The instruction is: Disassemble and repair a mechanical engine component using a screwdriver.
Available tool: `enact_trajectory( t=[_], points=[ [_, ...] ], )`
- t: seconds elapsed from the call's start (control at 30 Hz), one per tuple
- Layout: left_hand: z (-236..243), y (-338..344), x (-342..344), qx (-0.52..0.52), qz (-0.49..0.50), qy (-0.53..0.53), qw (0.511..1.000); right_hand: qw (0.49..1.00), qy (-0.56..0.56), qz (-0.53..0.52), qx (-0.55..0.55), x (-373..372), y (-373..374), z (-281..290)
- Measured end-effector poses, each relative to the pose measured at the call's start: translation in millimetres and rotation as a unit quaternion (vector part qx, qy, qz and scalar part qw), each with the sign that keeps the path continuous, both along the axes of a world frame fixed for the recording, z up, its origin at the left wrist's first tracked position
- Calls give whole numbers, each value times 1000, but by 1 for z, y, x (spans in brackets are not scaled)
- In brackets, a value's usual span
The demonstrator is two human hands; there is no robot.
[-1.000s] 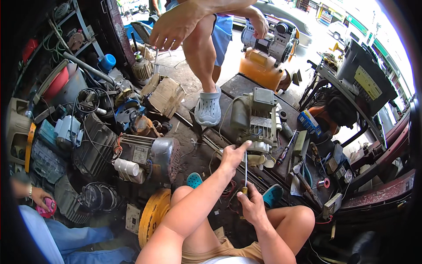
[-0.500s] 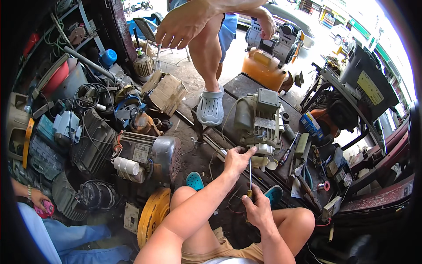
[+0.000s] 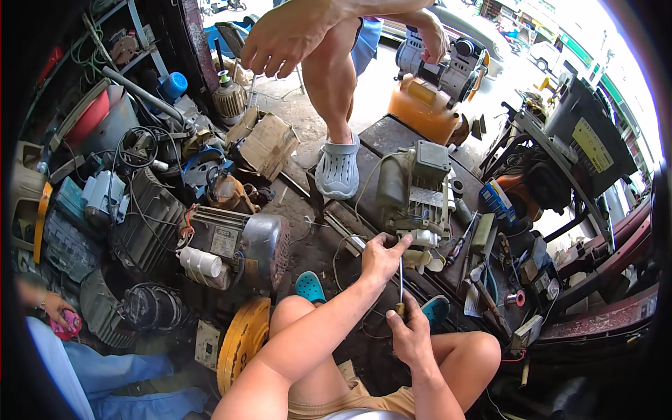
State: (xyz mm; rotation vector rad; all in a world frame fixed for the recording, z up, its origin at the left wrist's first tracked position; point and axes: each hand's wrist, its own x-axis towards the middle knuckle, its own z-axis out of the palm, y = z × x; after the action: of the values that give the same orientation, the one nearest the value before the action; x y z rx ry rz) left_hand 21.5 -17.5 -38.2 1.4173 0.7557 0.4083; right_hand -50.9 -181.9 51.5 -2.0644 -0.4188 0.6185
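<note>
A water pump with a grey-green motor stands on a dark low bench, its pale end piece toward me. My left hand is at that end, thumb and fingers drawn together by the pale piece. What they pinch is hidden. Lower and to the right, my right hand is closed around the yellowish handle of a screwdriver. Its thin metal shaft points up, and the tip reaches the fingers of my left hand.
Another person's grey clog rests on the bench edge beside the pump. Tools and a solder spool lie to the right. Old motors and a yellow wheel crowd the left. At far left, another person's hand holds a pink object.
Both my hands and the screwdriver stay nearly in place, with the view shifted slightly. The other person's hand with the pink object has moved a little to the left.
</note>
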Motion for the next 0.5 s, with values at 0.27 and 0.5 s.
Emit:
enact_trajectory(
  t=[0.27, 0.5],
  points=[
    [16, -7, -4, -102, 37, -37, 993, 1000, -7, -3, 5, -3, 1, 10],
    [24, -13, 3, -100, 80, -28, 991, 999, -43, 2, -7, 0, 0, 1]
  ],
)
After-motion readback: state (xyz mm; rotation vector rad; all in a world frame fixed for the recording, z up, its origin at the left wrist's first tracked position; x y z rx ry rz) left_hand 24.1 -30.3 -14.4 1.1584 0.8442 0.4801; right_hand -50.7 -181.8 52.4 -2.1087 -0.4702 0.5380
